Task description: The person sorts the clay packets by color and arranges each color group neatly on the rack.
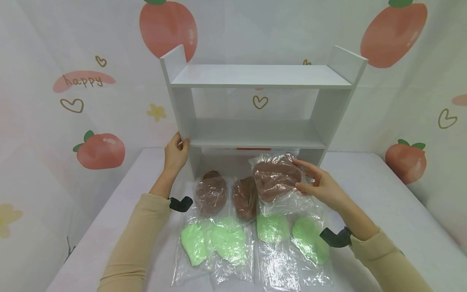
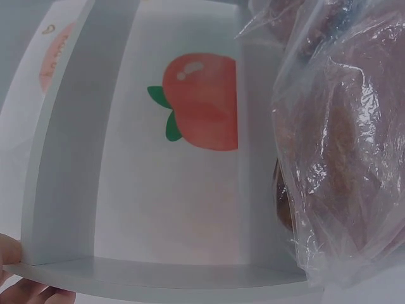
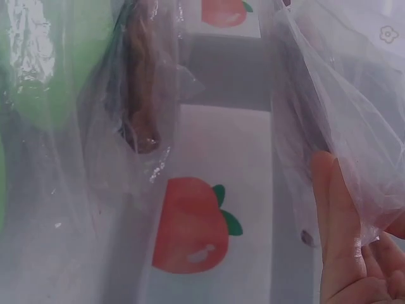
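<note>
In the head view, my right hand (image 1: 321,184) pinches the edge of a clear plastic bag with a brown, flat, lumpy piece (image 1: 275,176) inside, raised in front of the lowest shelf opening. The right wrist view shows the thumb and fingers (image 3: 338,215) on the clear film. My left hand (image 1: 176,155) grips the left side panel of a white shelf unit (image 1: 255,134), thumb at its front edge; its fingertips (image 2: 38,294) show below the panel in the left wrist view. Two more bagged brown pieces, one rounded (image 1: 211,196) and one narrower (image 1: 245,198), lie before the unit.
Several clear bags with flat light-green pieces (image 1: 229,239) lie in a row nearer me on the white tabletop (image 1: 379,194). The unit has a top board (image 1: 255,75) with raised ends. Behind it hangs a white cloth (image 1: 255,24) printed with peaches and hearts.
</note>
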The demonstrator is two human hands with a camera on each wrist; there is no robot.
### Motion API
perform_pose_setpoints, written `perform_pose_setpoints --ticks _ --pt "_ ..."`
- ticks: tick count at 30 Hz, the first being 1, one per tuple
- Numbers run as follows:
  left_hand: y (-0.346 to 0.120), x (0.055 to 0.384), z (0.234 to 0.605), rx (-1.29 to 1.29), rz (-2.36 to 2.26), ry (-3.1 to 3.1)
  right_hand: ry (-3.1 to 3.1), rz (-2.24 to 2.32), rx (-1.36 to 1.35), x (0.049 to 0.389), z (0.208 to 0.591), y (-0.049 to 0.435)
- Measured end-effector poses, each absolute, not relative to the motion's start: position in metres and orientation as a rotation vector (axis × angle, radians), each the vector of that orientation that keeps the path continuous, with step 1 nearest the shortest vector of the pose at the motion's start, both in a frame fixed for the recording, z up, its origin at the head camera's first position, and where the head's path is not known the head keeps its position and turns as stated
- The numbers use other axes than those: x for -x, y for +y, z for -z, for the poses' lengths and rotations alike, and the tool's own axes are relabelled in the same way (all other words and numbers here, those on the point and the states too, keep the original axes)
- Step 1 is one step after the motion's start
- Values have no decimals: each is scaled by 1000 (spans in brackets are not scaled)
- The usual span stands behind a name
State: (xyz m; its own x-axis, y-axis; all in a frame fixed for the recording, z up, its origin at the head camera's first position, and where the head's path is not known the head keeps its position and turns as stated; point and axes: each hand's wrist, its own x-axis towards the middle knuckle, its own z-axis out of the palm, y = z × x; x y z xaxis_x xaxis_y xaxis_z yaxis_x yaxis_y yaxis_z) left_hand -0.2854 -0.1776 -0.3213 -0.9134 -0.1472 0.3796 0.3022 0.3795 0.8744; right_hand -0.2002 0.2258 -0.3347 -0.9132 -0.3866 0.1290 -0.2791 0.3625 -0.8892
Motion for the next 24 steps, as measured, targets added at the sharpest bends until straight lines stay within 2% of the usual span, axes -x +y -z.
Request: perform_pose_setpoints --ticks 24 --pt "-178 287 324 133 1516 -2228 2527 1688 694 190 302 218"
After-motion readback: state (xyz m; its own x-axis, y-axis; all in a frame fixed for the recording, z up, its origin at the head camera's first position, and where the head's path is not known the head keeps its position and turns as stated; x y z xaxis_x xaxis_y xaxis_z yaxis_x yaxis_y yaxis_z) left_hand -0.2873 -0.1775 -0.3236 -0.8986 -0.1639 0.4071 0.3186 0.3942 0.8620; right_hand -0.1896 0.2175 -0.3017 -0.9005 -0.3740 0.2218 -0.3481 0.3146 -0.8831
